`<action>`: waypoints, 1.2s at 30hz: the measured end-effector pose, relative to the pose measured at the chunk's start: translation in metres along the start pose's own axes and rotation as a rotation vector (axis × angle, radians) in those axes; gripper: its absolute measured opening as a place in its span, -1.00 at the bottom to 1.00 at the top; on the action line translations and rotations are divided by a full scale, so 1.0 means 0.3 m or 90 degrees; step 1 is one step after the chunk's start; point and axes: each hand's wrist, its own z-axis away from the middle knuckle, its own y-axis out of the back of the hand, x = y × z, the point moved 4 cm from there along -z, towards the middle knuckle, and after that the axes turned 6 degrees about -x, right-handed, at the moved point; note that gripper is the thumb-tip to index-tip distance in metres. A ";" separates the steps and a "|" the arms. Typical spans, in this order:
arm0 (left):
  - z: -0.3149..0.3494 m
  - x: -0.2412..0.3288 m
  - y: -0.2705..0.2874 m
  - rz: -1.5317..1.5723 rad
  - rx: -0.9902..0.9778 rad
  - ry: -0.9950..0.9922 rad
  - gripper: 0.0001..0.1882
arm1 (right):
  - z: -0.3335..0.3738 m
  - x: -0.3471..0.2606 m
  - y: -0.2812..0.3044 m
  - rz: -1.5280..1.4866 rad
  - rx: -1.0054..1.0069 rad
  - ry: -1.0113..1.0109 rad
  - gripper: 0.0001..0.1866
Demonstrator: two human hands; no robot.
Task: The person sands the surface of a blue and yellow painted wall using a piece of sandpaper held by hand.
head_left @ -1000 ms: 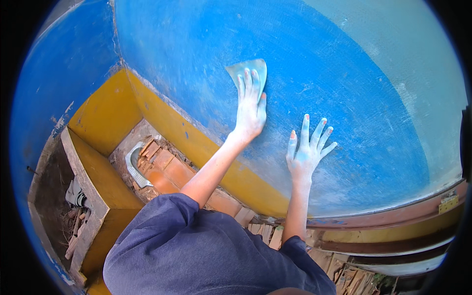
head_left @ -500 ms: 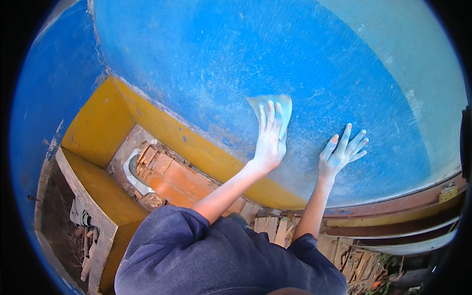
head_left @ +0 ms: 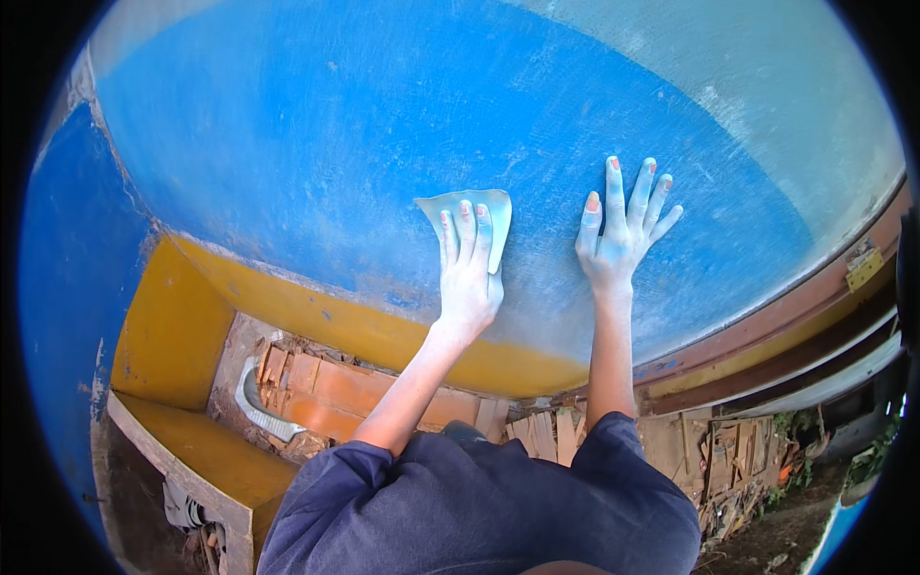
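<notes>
Sheet (head_left: pixel 497 216) partly behind left hand (head_left: pixel 470 281)

Dusty hands (head_left: pixel 468 286) on blue wall (head_left: pixel 335 144), pale sheet (head_left: pixel 499 220) under left

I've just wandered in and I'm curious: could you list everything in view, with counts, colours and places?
Walls: two, mainly blue, ahead and far left
Pale sheet: one, whitish-green, against the wall ahead
Yellow band: one, yellow, low along that wall
Partition: one, yellow, lower left
Slabs: several, orange, below the band
Curved piece: one, grey, by the slabs
Scraps: many, brownish, lower right
Bracket: one, yellow, right edge
Shirt: one, dark blue, bottom
Left hand: one, whitish, holding the sheet
Right hand: one, whitish, spread against the wall
</notes>
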 end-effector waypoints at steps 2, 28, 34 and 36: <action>-0.120 0.024 0.072 -0.025 0.051 -0.034 -0.29 | -0.007 0.000 0.002 0.004 0.003 0.012 -0.52; -0.214 0.298 -0.007 -0.158 -0.035 -0.053 -0.19 | 0.001 0.149 0.125 -0.128 -0.064 -0.008 -0.52; -0.508 0.380 0.192 -0.128 0.145 -0.053 -0.20 | 0.012 0.161 0.134 -0.147 -0.079 0.009 -0.51; -0.409 0.378 0.094 -0.088 0.132 -0.050 -0.32 | 0.014 0.155 0.129 -0.154 -0.087 0.003 -0.52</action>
